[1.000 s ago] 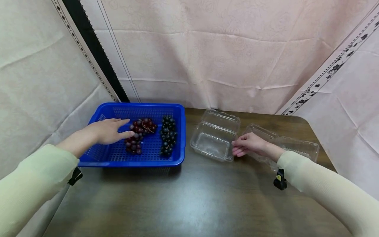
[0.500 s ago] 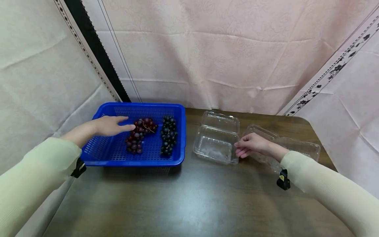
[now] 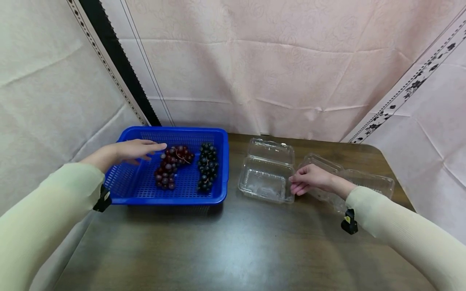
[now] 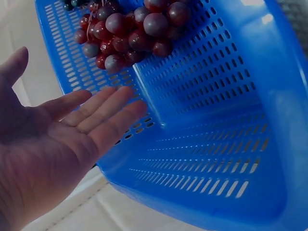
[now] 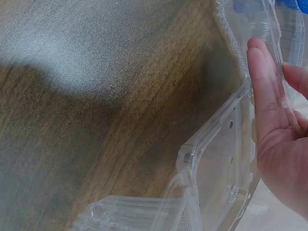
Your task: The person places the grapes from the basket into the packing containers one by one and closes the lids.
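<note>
My left hand (image 3: 135, 150) hovers with straight fingers over the left part of a blue plastic basket (image 3: 167, 201). Its fingertips are near a bunch of red grapes (image 3: 169, 165), which lies in the basket apart from the palm in the left wrist view. A bunch of dark grapes (image 3: 207, 167) lies along the basket's right side. With thumb and fingers, my right hand (image 3: 309, 179) pinches the right rim of a clear plastic clamshell box (image 3: 265, 178). The box stands with its lid folded back toward the curtain.
Several more clear plastic clamshell boxes (image 3: 367, 180) lie to the right, partly behind my right hand and forearm. A wooden table (image 3: 233, 242) bears everything. Pale patterned curtains (image 3: 291, 72) hang around its back and sides.
The clamshell box slid slightly right and nearer with my right hand, then stayed nearly still. My left hand rose toward the back of the basket and turned, its thumb side now uppermost.
</note>
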`<action>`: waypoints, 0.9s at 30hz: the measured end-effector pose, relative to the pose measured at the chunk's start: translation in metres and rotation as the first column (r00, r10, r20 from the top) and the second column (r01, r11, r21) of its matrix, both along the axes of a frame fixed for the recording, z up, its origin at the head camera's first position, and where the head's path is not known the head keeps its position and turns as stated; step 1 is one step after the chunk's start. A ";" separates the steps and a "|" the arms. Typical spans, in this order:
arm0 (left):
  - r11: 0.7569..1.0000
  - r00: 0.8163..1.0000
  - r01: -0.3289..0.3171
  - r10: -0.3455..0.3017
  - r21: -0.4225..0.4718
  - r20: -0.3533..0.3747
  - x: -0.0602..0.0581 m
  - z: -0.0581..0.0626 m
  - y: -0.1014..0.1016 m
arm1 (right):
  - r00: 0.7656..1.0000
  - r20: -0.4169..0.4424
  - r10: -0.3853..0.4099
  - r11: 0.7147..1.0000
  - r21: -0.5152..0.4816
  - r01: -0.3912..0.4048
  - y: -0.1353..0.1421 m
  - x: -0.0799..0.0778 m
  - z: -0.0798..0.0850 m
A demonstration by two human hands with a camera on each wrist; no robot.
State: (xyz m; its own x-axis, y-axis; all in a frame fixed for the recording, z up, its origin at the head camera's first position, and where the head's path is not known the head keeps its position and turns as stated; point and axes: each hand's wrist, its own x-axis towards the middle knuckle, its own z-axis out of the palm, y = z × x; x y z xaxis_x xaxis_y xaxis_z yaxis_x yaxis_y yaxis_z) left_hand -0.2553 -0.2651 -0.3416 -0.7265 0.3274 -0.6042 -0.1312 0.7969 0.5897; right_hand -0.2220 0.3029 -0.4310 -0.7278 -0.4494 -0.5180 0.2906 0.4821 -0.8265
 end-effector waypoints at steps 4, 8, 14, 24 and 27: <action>0.998 0.997 -0.038 0.035 0.050 0.062 -0.006 -0.004 -0.002 | 1.000 0.001 0.002 1.000 -0.001 -0.002 0.001 0.001 -0.001; 0.994 0.992 -0.067 0.058 0.083 0.109 -0.011 -0.006 -0.002 | 1.000 0.006 -0.003 1.000 0.001 0.003 0.002 0.002 -0.002; 0.988 0.982 -0.104 0.084 0.112 0.169 -0.018 -0.005 0.000 | 1.000 0.006 -0.006 1.000 -0.002 0.006 0.002 0.002 -0.002; 0.991 0.977 -0.095 0.074 0.098 0.198 -0.026 -0.013 0.000 | 0.999 0.018 -0.032 0.999 0.008 0.031 -0.001 0.000 -0.001; 0.991 0.976 -0.089 0.067 0.096 0.205 -0.028 -0.018 0.000 | 0.999 0.015 -0.031 0.999 0.016 0.030 -0.002 -0.001 0.000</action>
State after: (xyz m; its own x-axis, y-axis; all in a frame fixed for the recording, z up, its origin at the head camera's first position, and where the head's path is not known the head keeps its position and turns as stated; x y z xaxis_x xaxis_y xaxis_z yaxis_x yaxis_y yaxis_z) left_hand -0.2831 -0.2650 -0.3596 -0.6193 0.3435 -0.7060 -0.3150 0.7150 0.6242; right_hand -0.2225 0.3010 -0.4312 -0.7330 -0.4189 -0.5360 0.3181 0.4854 -0.8144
